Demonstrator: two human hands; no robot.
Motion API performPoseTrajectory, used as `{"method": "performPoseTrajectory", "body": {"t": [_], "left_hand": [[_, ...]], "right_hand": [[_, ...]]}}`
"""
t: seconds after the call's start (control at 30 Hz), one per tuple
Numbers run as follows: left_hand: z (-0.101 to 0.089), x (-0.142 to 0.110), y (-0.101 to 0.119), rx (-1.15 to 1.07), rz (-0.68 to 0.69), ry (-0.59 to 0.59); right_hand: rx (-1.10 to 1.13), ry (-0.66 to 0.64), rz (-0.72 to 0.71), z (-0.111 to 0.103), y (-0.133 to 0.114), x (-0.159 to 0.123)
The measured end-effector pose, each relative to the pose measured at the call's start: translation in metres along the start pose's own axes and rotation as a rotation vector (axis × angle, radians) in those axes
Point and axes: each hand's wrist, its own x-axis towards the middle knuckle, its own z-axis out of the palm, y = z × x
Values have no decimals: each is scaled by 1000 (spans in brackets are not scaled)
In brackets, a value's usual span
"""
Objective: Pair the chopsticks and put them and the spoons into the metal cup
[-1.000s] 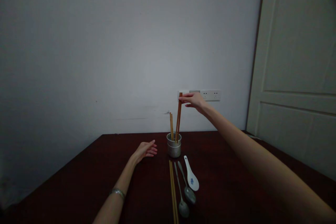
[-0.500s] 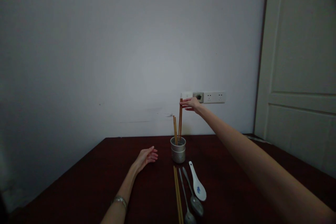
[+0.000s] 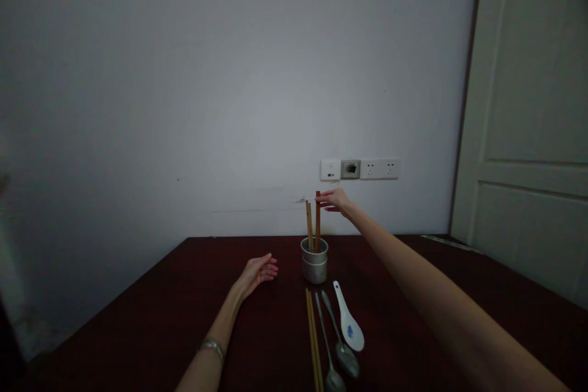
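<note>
My right hand (image 3: 334,201) pinches the top of a reddish-brown pair of chopsticks (image 3: 318,223), whose lower ends are inside a grey metal cup (image 3: 315,269). A lighter pair of chopsticks (image 3: 309,223) leans in the same cup, just left of the held pair. My left hand (image 3: 260,272) rests on the table to the left of the cup, holding nothing, its fingers loosely curled and apart. In front of the cup lie yellowish chopsticks (image 3: 314,337), two metal spoons (image 3: 347,360) (image 3: 334,380) and a white ceramic spoon (image 3: 353,332) with a blue mark.
The dark red table (image 3: 151,312) meets a pale wall (image 3: 257,104) at its back edge. Sockets (image 3: 379,169) are set in the wall behind my right hand. A panelled door (image 3: 533,135) stands at the right, and a thin flat strip (image 3: 450,243) lies near the table's back right.
My right hand has moved down, lowering the reddish-brown chopsticks deeper into the cup. My left hand stays in place. The whole view has shifted slightly.
</note>
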Motion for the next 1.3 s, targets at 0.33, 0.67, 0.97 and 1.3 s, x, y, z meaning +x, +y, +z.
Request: {"method": "performPoseTrajectory", "body": {"t": [0.33,0.67,0.97,1.3], "left_hand": [[3,-3,3,12,-1,20],[0,-1,1,-25,15,0],[-2,2,-1,-23,6,8],[-3,2,-1,-42,4,1]], "right_hand": [[6,-6,34,8,14,-5],[19,4,59,16,25,-5],[15,0,74,20,29,2],[16,-17,78,21,27,-2]]}}
